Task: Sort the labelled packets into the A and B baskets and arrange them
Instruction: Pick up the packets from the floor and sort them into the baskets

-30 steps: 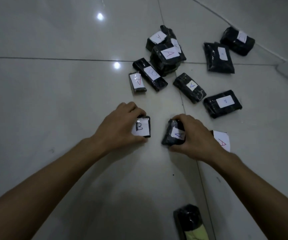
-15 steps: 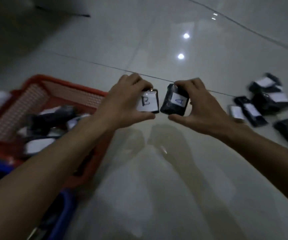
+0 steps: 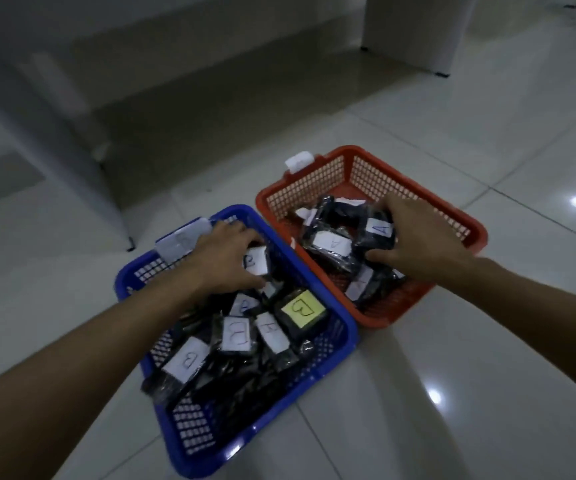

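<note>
I've swung from the floor pile: my left hand [image 3: 226, 259] grips the B packet [image 3: 255, 260] inside the blue basket [image 3: 343, 344], my right hand [image 3: 418, 237], at two o'clock, sets the A packet [image 3: 378, 233] in the red basket [image 3: 314, 178]; release next.

The scene is dim with a cool, bluish cast. Overhead lamps show as small white glare spots on the glossy pale tiled floor [image 3: 487, 358] at right. Soft shadows trail beneath both forearms. Edges bow and look soft.
</note>
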Demonstrator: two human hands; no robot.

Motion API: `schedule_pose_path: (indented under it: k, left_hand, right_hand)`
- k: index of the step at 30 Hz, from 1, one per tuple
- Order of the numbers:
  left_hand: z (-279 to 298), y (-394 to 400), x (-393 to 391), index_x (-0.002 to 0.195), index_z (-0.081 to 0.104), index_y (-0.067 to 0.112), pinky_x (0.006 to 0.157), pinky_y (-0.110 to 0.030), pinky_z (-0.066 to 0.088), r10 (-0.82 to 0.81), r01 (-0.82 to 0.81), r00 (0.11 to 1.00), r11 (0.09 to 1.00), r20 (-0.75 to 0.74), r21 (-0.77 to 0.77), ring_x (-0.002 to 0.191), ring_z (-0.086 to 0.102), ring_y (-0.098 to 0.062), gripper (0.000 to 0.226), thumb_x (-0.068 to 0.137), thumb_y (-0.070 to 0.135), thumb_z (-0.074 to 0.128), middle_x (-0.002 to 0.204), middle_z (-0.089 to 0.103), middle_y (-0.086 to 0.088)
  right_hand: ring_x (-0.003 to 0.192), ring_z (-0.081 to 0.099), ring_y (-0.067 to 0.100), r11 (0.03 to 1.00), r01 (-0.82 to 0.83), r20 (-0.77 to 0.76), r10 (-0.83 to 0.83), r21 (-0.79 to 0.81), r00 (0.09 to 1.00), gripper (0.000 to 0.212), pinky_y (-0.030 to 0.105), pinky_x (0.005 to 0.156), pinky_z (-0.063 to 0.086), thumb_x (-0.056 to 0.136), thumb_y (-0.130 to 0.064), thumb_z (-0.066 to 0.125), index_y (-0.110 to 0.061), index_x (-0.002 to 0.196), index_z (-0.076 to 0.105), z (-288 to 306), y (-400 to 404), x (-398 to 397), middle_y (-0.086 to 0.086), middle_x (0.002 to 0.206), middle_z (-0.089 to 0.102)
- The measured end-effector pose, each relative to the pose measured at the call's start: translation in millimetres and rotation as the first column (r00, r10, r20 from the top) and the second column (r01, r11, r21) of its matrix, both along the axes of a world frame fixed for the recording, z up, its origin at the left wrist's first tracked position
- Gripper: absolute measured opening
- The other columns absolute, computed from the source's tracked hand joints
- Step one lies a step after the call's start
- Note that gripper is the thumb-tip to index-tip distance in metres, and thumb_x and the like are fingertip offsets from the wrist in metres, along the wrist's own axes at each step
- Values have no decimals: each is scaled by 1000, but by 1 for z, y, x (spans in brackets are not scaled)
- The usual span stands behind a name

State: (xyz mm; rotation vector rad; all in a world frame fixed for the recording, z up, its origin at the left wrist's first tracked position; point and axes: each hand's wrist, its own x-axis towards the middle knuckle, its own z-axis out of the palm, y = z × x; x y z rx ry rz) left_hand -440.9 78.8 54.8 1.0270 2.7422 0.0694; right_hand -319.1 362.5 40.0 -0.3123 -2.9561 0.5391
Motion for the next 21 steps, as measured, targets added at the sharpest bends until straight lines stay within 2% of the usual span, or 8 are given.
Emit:
schedule_pose_path:
  k: [3,7,9,11,15,17,19,21]
  left_hand:
    - [-18,-27,0,133,46,31,102,-45,35,106,-99,994,984,39,-150,124,36,-23,71,71,54,75,134,46,1]
    - [-31,-34,2,148,30,32,113,-49,21,142,-92,981,940,132,-328,139,20,-29,86,76,55,71,150,31,-3]
    - [-29,-29,5,150,26,30,115,-50,18,137,-89,979,955,152,-284,140,17,-28,86,78,48,71,151,29,-3]
    - [-19,-18,9,148,29,28,112,-48,22,101,-84,989,984,108,-157,138,21,-25,82,78,41,71,149,33,-2]
    - [1,16,19,142,38,29,108,-45,31,-7,6,1000,996,11,91,131,30,-20,72,80,45,70,142,42,2]
    - [7,33,24,140,41,29,108,-45,31,-49,49,999,990,-3,135,130,31,-18,69,80,48,70,141,43,4]
    - [10,46,30,139,42,30,108,-46,32,-84,85,996,984,-13,155,130,31,-17,67,81,49,69,139,45,6]
    - [8,55,36,138,43,30,108,-45,33,-108,109,994,981,-18,162,130,32,-16,65,81,50,68,137,46,7]
  right_hand:
    - [111,53,29,997,17,47,-21,70,999,67,41,89,46,70,-45,83,-23,122,48,-10,-1,-8,8,122,61]
    - [106,59,31,991,134,31,-133,-24,991,66,46,84,53,70,-53,82,-20,118,50,-24,3,-16,8,114,64]
    - [105,60,30,972,213,33,-211,-103,977,68,46,82,54,70,-54,82,-16,116,50,-31,-1,-20,8,113,64]
    - [104,60,29,948,256,2,-261,-191,965,67,47,83,55,70,-53,83,-14,114,51,-37,-6,-22,7,113,63]
    - [98,62,22,903,256,5,-271,-346,962,58,43,84,56,74,-44,84,-19,114,50,-42,-16,-26,-3,104,60]
    - [99,62,21,905,242,33,-247,-348,969,55,42,85,56,75,-41,84,-20,114,51,-44,-18,-24,-4,106,60]
    - [104,60,22,923,230,63,-221,-310,973,54,44,87,55,74,-41,84,-19,116,56,-46,-17,-22,2,116,62]
    - [108,59,23,942,215,69,-204,-257,976,57,39,88,54,75,-41,83,-18,121,59,-45,-14,-19,5,122,61]
